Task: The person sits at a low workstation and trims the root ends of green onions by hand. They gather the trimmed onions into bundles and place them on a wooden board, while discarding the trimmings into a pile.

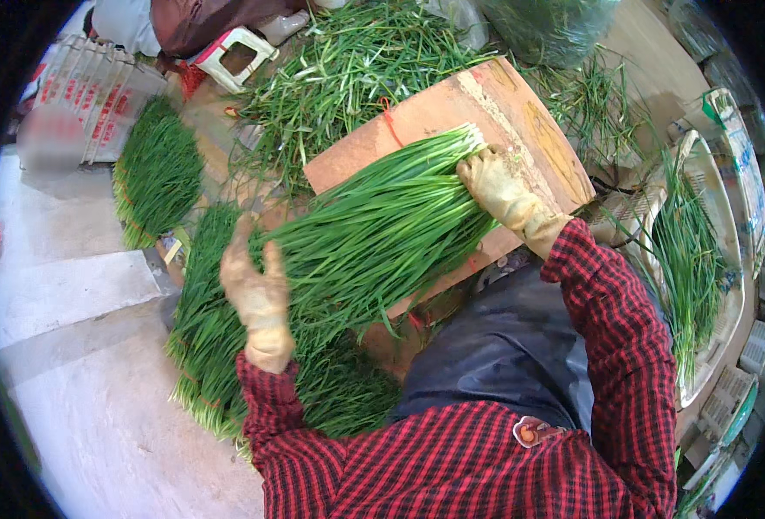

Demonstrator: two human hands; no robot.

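Note:
A large bunch of green garlic chives [382, 220] lies slanting across a wooden board [434, 97], its pale root ends at the upper right. My right hand [499, 188], in a cream glove, is closed on the bunch near those ends. My left hand [256, 279], gloved too and somewhat blurred, is by the leaf tips with thumb and fingers apart; whether it touches the leaves I cannot tell. A red tie [390, 122] goes over the board's upper edge. Tied bundles of chives [207, 344] are piled below and beside my left hand.
Loose chives [350, 71] are heaped beyond the board. Another bundle [158, 175] lies at the left near stacked white boxes [97, 91]. A white stool [236, 58] stands close to a seated person at the top. At the right, a plastic basket [730, 253] holds chives.

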